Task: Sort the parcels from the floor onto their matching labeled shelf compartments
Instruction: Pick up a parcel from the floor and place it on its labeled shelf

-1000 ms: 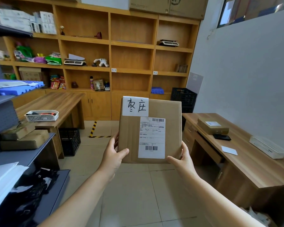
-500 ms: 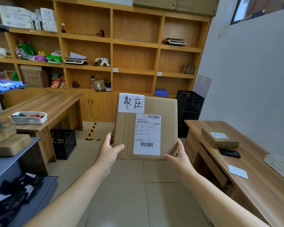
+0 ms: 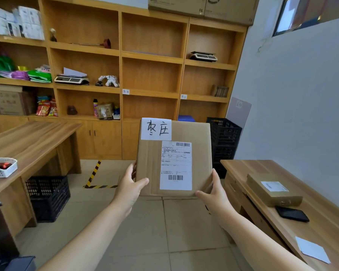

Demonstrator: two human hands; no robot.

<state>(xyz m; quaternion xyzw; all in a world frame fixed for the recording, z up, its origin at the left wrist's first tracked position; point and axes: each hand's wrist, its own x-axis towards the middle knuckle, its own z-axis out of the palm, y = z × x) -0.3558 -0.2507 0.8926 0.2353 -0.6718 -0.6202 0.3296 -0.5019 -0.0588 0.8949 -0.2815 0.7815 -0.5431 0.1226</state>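
Parcel (image 3: 174, 159) gripped by left hand (image 3: 129, 186), right hand (image 3: 215, 192); shelf unit (image 3: 151, 55) nearer than before.

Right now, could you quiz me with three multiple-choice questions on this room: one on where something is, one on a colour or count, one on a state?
1. Where is the phone?
A. right desk
B. floor
C. top shelf

2. How many barcodes show on the parcel's printed label?
A. none
B. two
C. five

3. How is the parcel held?
A. by one hand
B. lying on the floor
C. by both hands

Answers: 1 A, it lies on the right desk beside a flat box. 2 B, one at the top, one at the bottom. 3 C, the left hand and right hand grip its lower corners.
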